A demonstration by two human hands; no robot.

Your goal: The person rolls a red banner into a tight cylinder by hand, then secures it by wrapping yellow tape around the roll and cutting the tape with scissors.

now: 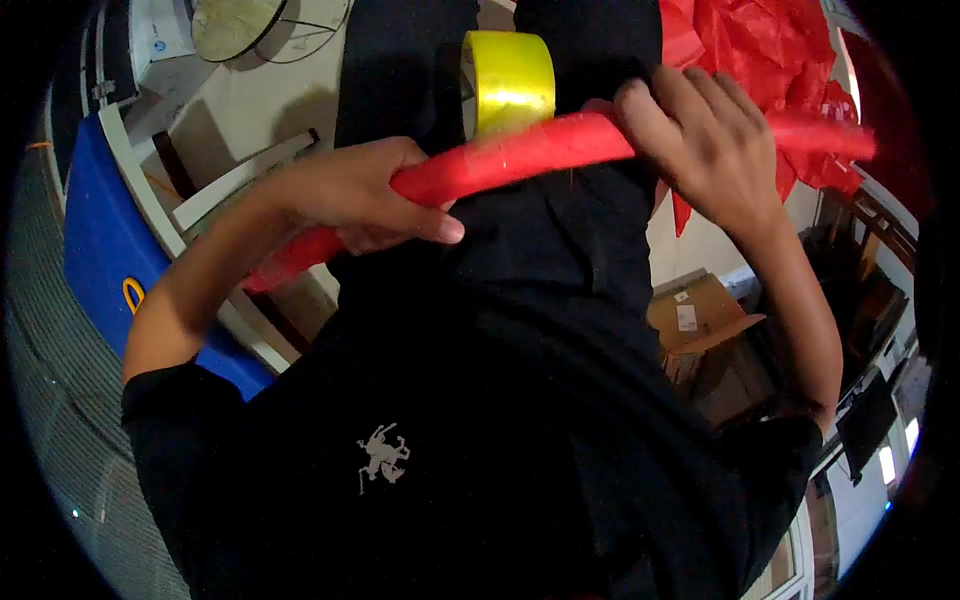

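A long red tube-like roll [530, 148] lies across my lap, held from both sides. My left hand [375, 195] is wrapped round its left part, with the thumb in front and the end running out below my wrist. Farther right, my right hand [700, 135] has its curled fingers on the roll, slightly blurred; the roll's other end sticks out beyond it. A wide yellow tape roll [515, 78] stands between my thighs, just behind the red roll.
Crumpled red sheeting [745, 50] is at the upper right. An open cardboard box [700, 312] sits below it. On the left are a blue panel [105, 240] with a pale frame and a round wire-framed object [240, 25]. Dark furniture stands at the right.
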